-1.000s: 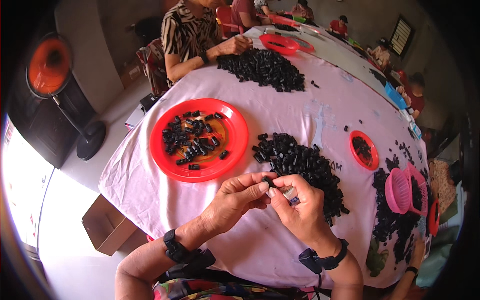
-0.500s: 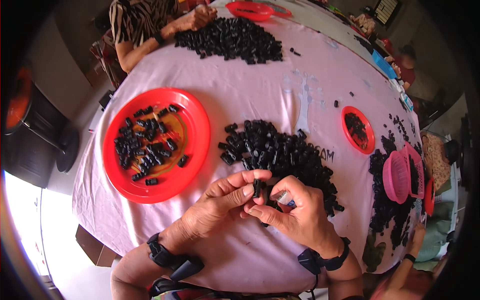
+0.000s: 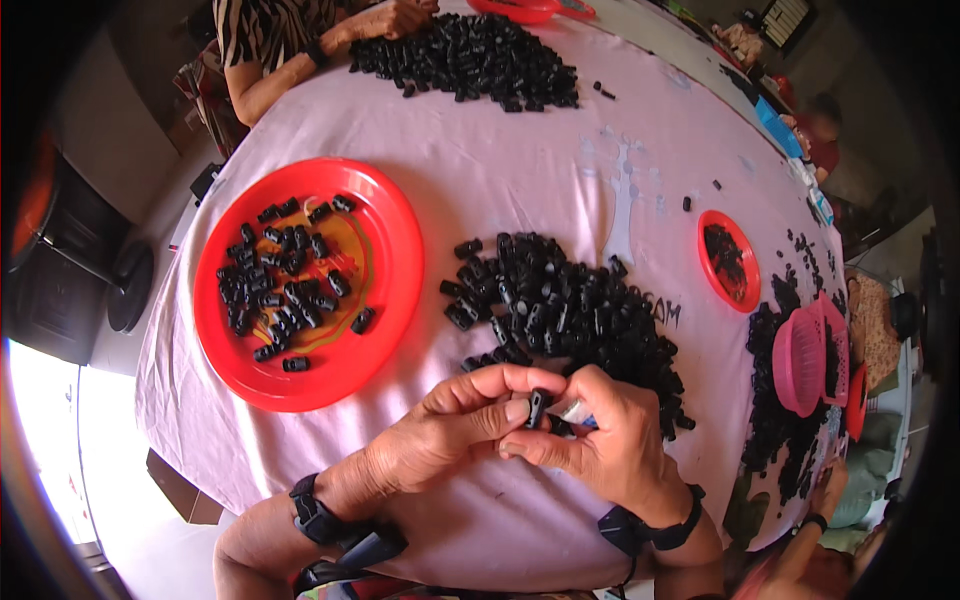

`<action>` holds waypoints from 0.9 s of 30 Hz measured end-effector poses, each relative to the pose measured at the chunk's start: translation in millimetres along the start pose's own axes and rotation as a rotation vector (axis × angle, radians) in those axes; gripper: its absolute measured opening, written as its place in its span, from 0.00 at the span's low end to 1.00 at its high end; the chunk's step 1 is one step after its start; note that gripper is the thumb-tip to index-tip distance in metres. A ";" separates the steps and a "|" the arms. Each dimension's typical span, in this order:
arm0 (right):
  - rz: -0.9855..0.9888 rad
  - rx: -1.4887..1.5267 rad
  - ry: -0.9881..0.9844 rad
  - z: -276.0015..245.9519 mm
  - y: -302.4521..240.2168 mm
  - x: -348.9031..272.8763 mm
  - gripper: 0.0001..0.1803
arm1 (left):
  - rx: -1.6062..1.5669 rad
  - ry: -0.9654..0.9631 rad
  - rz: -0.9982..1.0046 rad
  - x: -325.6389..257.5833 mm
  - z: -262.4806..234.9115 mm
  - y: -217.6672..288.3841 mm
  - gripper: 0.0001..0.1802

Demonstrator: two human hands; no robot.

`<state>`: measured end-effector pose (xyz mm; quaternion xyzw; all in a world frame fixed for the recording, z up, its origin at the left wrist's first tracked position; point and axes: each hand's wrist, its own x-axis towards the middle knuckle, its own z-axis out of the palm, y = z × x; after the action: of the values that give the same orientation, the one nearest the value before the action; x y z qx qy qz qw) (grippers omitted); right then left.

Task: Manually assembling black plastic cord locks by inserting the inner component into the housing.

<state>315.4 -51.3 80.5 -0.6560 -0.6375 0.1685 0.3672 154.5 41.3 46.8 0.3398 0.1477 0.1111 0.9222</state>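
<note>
Below L hand [image 3: 440, 440] & R hand [image 3: 620, 440]: pink-clothed counter [image 3: 500, 530]. Fwd-left of L hand, red plate [image 3: 400, 255] w/ blk pcs [image 3: 293, 291]; just fwd of both hands, blk pile [image 3: 575, 310]. R hand curls round whitish item [image 3: 577, 412], mostly hidden. L hand pinches blk piece [image 3: 538, 406], near-upright, btwn thumb & finger, beside R hand.

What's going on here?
The person's left hand pinches a small, black, tubular piece; the right hand, close beside it, holds a partly hidden whitish object. Beyond lies a heap of similar black pieces, with more on a round red plate to the left. Across the pink cloth, a second person's hand is at another black heap.
</note>
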 end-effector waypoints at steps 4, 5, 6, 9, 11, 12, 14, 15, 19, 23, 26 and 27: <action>0.008 -0.021 -0.019 1.4 -0.9 -2.5 0.25 | 0.004 -0.023 -0.023 -3.4 -2.9 -2.3 0.20; 0.002 -0.020 -0.019 3.4 0.6 -1.2 0.25 | 0.007 -0.021 -0.018 -3.7 -3.8 -1.2 0.20; -0.021 0.004 -0.001 6.0 4.3 -2.4 0.23 | -0.005 -0.018 -0.008 -3.7 -4.2 -3.3 0.20; 0.005 0.068 0.009 8.0 4.7 -5.6 0.21 | -0.042 -0.002 0.009 -1.0 -5.7 -9.6 0.19; 0.118 0.199 -0.008 9.8 1.1 -8.3 0.19 | -0.058 -0.028 0.081 0.1 -9.8 -15.0 0.17; 0.102 0.178 -0.029 5.4 -4.8 -5.1 0.19 | -0.077 0.034 0.044 -1.9 -4.2 -11.0 0.16; 0.157 0.351 -0.019 5.6 -10.1 -6.9 0.18 | -0.101 0.056 0.062 -10.0 -3.4 -11.6 0.16; 0.191 0.309 -0.066 -2.1 -9.4 -7.2 0.18 | -0.108 0.065 0.011 -15.5 -1.6 -5.0 0.16; 0.202 0.303 -0.100 1.0 -12.3 -6.9 0.15 | -0.001 0.228 0.025 -52.6 -10.2 2.0 0.16; 0.313 0.367 -0.411 2.0 -10.0 -6.2 0.11 | -0.071 0.238 0.124 -73.5 -20.1 10.3 0.16; 0.313 0.305 -0.307 6.3 -0.3 -6.3 0.10 | -0.101 0.142 0.180 -63.7 -10.1 15.6 0.15; 0.263 0.240 -0.149 5.9 2.0 -5.4 0.09 | -0.103 0.135 0.162 -56.8 -5.8 16.4 0.16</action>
<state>312.1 -54.8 73.8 -0.6709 -0.5470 0.3381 0.3692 97.9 39.6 64.6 0.2944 0.1757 0.2156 0.9143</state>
